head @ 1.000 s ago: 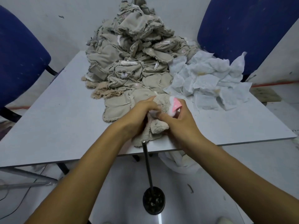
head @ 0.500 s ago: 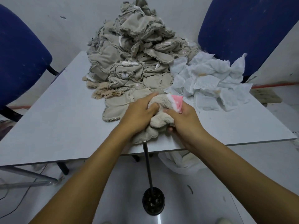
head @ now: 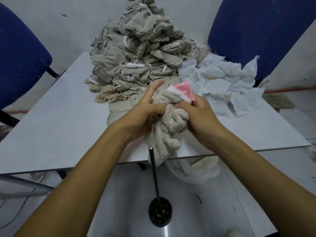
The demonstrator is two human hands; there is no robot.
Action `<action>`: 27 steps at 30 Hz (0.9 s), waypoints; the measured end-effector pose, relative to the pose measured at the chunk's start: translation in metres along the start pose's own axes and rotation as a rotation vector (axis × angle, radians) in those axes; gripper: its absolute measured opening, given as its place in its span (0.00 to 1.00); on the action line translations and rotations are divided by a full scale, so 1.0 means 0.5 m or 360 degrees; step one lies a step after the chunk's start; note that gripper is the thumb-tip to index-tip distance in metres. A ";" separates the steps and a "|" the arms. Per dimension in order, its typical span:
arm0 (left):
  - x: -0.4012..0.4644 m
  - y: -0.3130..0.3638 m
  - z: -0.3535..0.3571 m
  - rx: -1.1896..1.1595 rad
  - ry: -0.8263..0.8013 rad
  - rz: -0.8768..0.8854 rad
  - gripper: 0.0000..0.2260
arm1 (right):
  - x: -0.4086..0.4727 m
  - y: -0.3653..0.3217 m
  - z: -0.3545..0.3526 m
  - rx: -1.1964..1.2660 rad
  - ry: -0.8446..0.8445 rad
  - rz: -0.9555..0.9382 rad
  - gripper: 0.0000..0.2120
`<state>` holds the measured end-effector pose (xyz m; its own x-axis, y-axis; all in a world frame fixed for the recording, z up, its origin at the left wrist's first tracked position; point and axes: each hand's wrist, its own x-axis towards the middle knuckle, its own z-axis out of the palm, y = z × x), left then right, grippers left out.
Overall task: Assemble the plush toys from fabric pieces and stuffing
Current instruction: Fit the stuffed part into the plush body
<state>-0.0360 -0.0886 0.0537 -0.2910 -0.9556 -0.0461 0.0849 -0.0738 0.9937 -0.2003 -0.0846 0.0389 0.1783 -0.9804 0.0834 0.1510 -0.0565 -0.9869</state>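
A beige fleecy plush toy skin [head: 168,127] lies at the near edge of the grey table [head: 56,127], its lower end hanging over the edge. A pink white-dotted fabric part [head: 185,90] with a white fluffy rim sticks up from its top. My left hand [head: 145,108] grips the skin's left side, index finger raised. My right hand [head: 199,113] grips the right side just below the pink part. A tall heap of inside-out beige fabric pieces [head: 140,53] fills the table's back.
Crumpled white sheets [head: 220,84] lie at the back right. A dark metal rod [head: 153,170] rises from a round black base [head: 159,211] on the floor below the table edge. A white bag [head: 193,170] hangs under the table. Blue chairs [head: 18,53] stand either side.
The plush skin has been pulled toward me and hangs further over the table edge. More fleecy fabric shows between my hands, and my left index finger has lifted.
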 end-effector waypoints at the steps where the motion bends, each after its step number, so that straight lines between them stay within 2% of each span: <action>1: -0.002 0.002 0.005 0.0203 0.0071 0.0118 0.34 | 0.001 -0.008 -0.002 -0.0037 -0.0027 -0.0031 0.13; 3: -0.005 0.006 0.019 0.0906 0.0342 0.0446 0.31 | 0.001 -0.020 -0.005 -0.0160 -0.0029 -0.0142 0.12; 5: -0.002 0.013 0.023 0.1273 0.0584 0.0649 0.25 | 0.001 -0.032 -0.009 -0.0464 0.0012 -0.0360 0.15; 8: -0.001 0.025 0.020 0.1148 0.0385 0.0469 0.15 | 0.002 -0.051 -0.016 -0.0637 0.0177 -0.0610 0.16; 9: -0.004 0.025 0.020 0.1157 0.0406 0.0495 0.13 | 0.002 -0.055 -0.018 -0.0659 0.0232 -0.0657 0.16; 11: -0.009 0.032 0.019 0.1208 0.0614 0.0668 0.09 | -0.002 -0.056 -0.020 -0.0722 0.0304 -0.0758 0.14; 12: -0.011 0.041 0.020 0.1139 0.0647 0.0745 0.09 | -0.004 -0.054 -0.020 -0.0775 0.0370 -0.0856 0.11; 14: -0.013 0.065 0.013 0.0941 0.0490 0.0827 0.12 | -0.005 -0.052 -0.021 -0.0985 0.0552 -0.1081 0.07; 16: -0.015 0.078 0.001 0.0814 0.0351 0.0938 0.16 | -0.001 -0.046 -0.029 -0.1174 0.0622 -0.1103 0.08; 18: -0.016 0.078 -0.007 0.0766 0.0484 0.1037 0.15 | -0.001 -0.050 -0.037 -0.1174 0.0646 -0.1063 0.09; 20: -0.014 0.073 -0.010 0.0718 0.0595 0.1071 0.13 | 0.000 -0.056 -0.044 -0.1249 0.0698 -0.1183 0.09; 23: -0.016 0.067 -0.010 0.0673 0.0620 0.1033 0.13 | -0.003 -0.069 -0.046 -0.1314 0.0595 -0.1122 0.09; 27: -0.019 0.067 -0.012 0.0551 0.0629 0.1055 0.11 | 0.001 -0.091 -0.045 -0.1366 0.0636 -0.1287 0.09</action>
<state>-0.0246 -0.0835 0.0868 0.0760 -0.8045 0.5891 -0.1950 0.5674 0.8000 -0.2289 -0.0870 0.0808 -0.0006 -0.5872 0.8095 -0.6311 -0.6277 -0.4558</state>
